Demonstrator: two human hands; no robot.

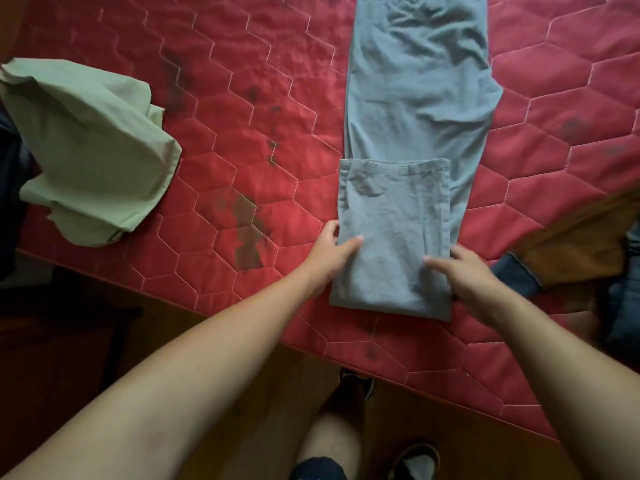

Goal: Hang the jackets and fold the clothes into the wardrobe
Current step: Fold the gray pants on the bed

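Note:
Grey-blue trousers lie lengthwise on the red quilted mattress, running away from me. Their near end is folded back over itself into a flat rectangle. My left hand grips the left edge of that fold, thumb on top and fingers tucked under the cloth. My right hand grips the right edge the same way, thumb lying on the fabric.
A crumpled pale green garment lies at the mattress's left edge, with dark clothing beside it. At the right sit a brown garment and blue denim. My legs and shoes stand on the wooden floor below.

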